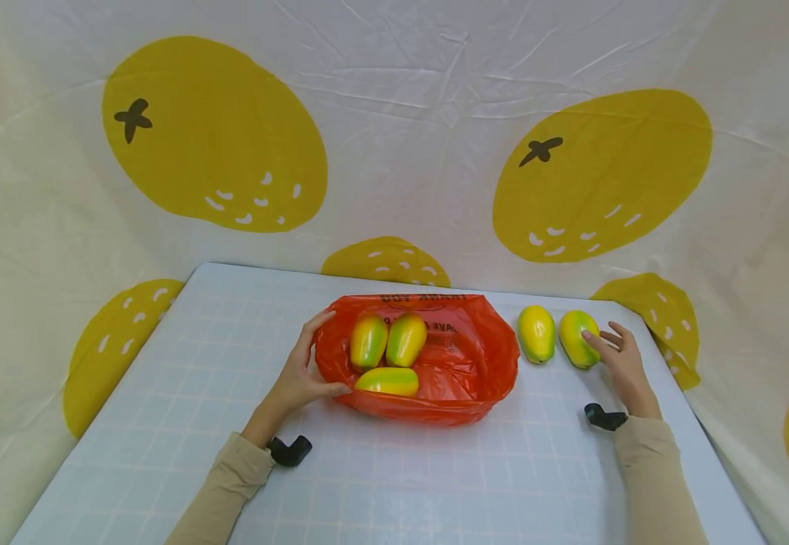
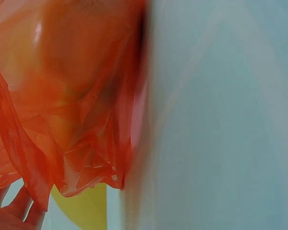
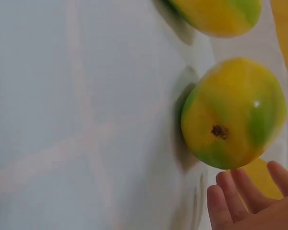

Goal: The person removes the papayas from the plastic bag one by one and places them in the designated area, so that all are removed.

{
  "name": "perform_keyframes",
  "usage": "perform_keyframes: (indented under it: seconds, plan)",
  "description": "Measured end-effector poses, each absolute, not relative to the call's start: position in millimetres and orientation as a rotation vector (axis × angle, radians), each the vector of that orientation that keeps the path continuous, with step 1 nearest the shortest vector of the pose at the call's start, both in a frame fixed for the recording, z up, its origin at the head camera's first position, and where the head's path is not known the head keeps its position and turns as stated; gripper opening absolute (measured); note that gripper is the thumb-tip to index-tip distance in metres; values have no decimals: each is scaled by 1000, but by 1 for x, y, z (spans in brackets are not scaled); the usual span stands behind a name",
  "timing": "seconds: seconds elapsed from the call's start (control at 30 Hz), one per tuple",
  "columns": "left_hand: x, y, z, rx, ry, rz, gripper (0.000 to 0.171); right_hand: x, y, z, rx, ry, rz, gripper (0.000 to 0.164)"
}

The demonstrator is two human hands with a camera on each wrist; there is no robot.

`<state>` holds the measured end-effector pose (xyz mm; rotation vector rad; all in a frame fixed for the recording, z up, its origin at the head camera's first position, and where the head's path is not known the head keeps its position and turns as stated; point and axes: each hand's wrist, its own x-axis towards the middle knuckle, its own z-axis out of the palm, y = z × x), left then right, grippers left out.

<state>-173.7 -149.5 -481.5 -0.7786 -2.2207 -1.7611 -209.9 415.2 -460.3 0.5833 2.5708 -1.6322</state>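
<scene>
A red plastic bag (image 1: pixel 448 352) stands with its mouth spread wide, and three yellow-green mangoes lie inside, one of them a mango (image 1: pixel 387 381) lying crosswise at the front. My left hand (image 1: pixel 305 371) holds the bag's left rim, thumb at the front and fingers toward the back. In the left wrist view its fingers show partly behind the red plastic (image 2: pixel 86 120). To the right of the bag sit two more mangoes. My right hand (image 1: pixel 627 371) is at the outer mango (image 1: pixel 576 337), fingers spread and thumb overlapping its side; the right wrist view shows the fingertips right below that mango (image 3: pixel 235 115).
The other loose mango (image 1: pixel 536 334) sits between the bag and the outer mango. A white table (image 1: pixel 435 484) with a faint grid carries everything. Behind it hangs a pale cloth (image 1: pixel 401 151) printed with big yellow fruit. A black strap piece sits at each wrist.
</scene>
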Motion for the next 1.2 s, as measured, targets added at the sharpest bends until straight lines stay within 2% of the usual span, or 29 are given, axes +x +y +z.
perform_keyframes:
  seconds: [0.27, 0.5, 0.63, 1.2]
  plan:
    - [-174, -150, -481, -752, -2246, -1772, 109, -209, 419, -453, 556, 2655, -1591, 107]
    - [-160, -146, -453, -767, -2252, -1767, 103, -207, 413, -439, 467, 2750, -1591, 96]
    - [-156, -144, -446, -763, -2255, -1770, 101, -205, 406, -428, 447, 2759, -1592, 95]
    - [-155, -144, -447, -753, -2259, -1781, 100, -196, 366, -373, 239, 2829, -1599, 75]
